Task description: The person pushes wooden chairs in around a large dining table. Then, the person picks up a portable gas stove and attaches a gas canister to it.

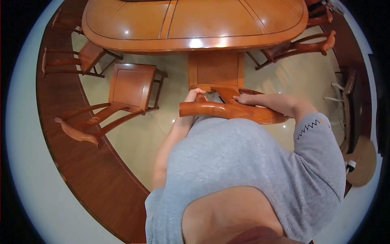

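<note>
Right in front of my body stands a wooden chair, its curved top rail close to my grey shirt and its seat partly under the table's edge. My left hand is closed around the left post of the chair back, just beyond the top rail. My right hand reaches over the right side of the back, its fingers closed against the middle splat. The splat's lower part and the chair's legs are mostly hidden.
A large oval wooden table fills the far side. To the left is a turned-out wooden chair, with another chair behind it. A further chair stands at the right. A round stool top is near my right elbow.
</note>
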A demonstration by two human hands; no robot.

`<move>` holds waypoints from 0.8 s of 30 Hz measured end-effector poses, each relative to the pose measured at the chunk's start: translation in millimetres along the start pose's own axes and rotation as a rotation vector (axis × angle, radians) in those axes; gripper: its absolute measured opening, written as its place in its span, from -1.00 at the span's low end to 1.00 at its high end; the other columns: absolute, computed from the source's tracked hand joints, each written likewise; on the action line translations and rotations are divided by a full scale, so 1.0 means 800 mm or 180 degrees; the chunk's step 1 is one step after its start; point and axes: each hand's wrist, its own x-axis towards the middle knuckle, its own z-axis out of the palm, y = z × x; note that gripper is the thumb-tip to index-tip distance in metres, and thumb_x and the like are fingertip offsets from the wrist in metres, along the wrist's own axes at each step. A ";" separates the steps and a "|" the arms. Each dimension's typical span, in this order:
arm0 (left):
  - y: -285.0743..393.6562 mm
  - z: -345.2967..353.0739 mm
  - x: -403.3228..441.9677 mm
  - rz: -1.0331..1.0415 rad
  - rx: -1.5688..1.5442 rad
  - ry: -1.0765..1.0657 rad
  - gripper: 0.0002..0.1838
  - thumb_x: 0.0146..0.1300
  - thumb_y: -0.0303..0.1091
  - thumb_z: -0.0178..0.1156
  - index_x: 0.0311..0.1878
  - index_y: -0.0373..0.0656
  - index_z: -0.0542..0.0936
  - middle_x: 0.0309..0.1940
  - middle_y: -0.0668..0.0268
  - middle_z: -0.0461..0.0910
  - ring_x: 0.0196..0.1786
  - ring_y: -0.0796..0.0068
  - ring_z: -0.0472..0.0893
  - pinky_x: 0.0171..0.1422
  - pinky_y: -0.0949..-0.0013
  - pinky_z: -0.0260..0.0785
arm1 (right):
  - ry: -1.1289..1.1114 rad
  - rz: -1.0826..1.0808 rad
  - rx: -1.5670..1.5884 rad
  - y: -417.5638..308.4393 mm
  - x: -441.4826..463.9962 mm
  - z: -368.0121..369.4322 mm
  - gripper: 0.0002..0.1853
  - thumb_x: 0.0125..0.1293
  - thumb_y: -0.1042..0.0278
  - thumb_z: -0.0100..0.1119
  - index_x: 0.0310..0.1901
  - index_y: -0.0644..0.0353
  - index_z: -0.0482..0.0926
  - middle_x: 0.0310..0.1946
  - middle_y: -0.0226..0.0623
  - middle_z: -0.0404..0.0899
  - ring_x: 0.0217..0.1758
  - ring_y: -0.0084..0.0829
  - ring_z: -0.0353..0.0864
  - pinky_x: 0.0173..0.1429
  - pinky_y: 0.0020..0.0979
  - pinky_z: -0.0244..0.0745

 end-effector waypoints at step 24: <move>0.057 0.056 0.047 -0.0123 -0.0372 0.0178 -0.83 0.11 -0.30 0.16 -0.53 -0.08 0.42 -0.65 0.36 0.49 -0.58 0.53 0.52 -0.45 0.53 0.41 | -0.0183 0.0310 -0.0296 -0.002 -0.007 -0.110 -0.19 0.40 -0.30 -0.57 0.30 0.31 0.26 0.37 0.01 0.14 0.46 -0.05 0.07 0.49 -0.11 -0.06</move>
